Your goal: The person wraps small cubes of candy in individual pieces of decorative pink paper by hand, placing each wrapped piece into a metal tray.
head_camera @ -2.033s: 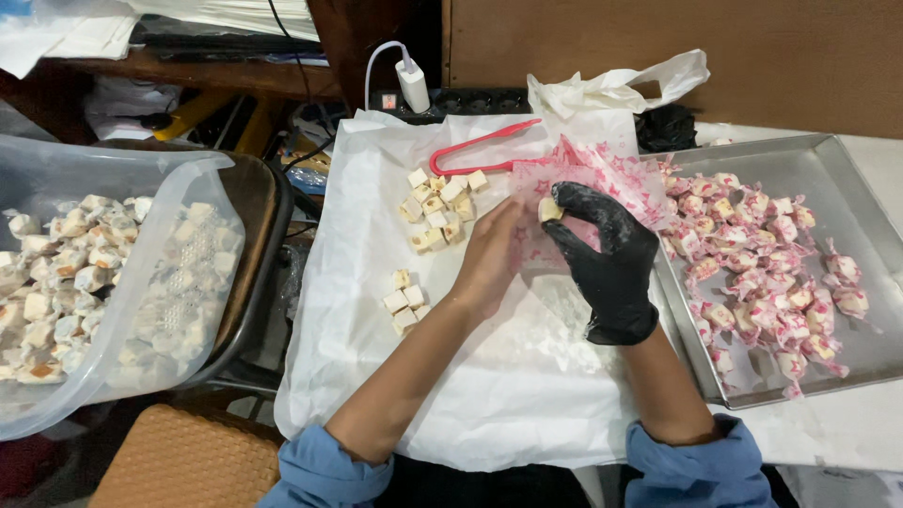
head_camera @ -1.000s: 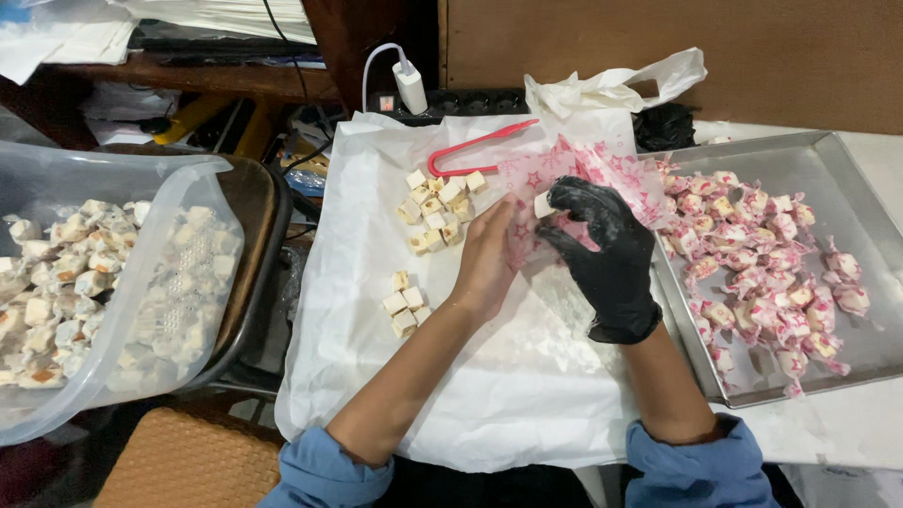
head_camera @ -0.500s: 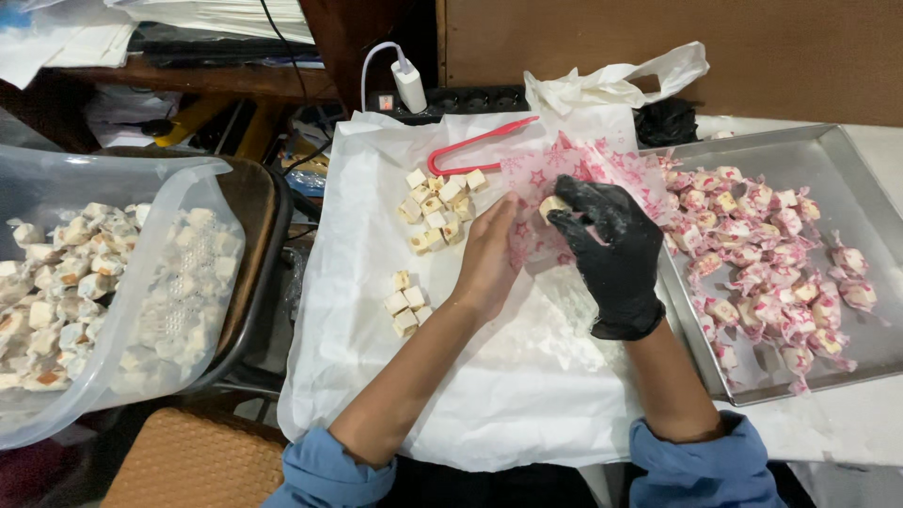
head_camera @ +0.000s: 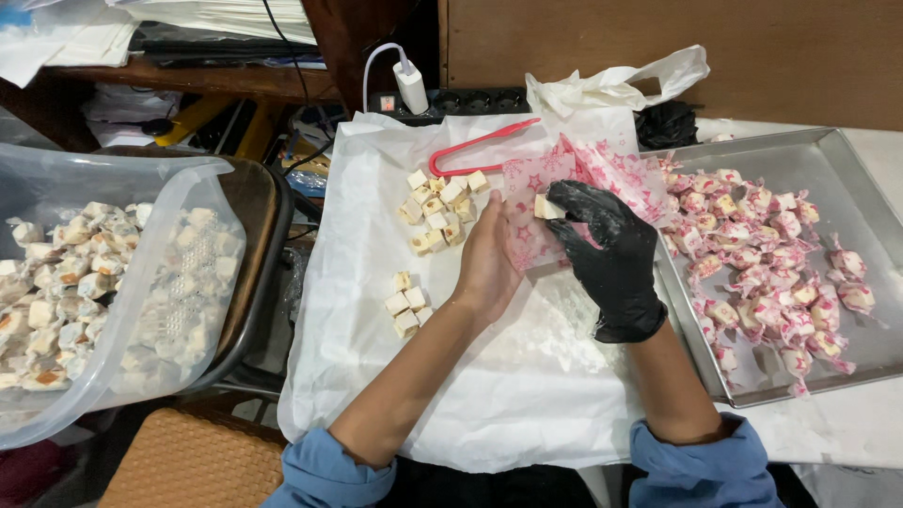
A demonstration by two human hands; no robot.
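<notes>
On the wrapper (head_camera: 527, 212), candy cube (head_camera: 544, 207) (earlier mid-air) under right hand (head_camera: 609, 252).

Bare left hand (head_camera: 489, 259) lies edge-on, fingers straight; black-gloved right hand (head_camera: 607, 245) pinches, its grip closed.

One head-worn camera looks steeply down, close over the paper-covered table (head_camera: 489, 395)

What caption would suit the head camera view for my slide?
Gloved right hand sets a pale candy cube on a star-printed wrapper steadied by the bare left hand, beside a metal tray.
</notes>
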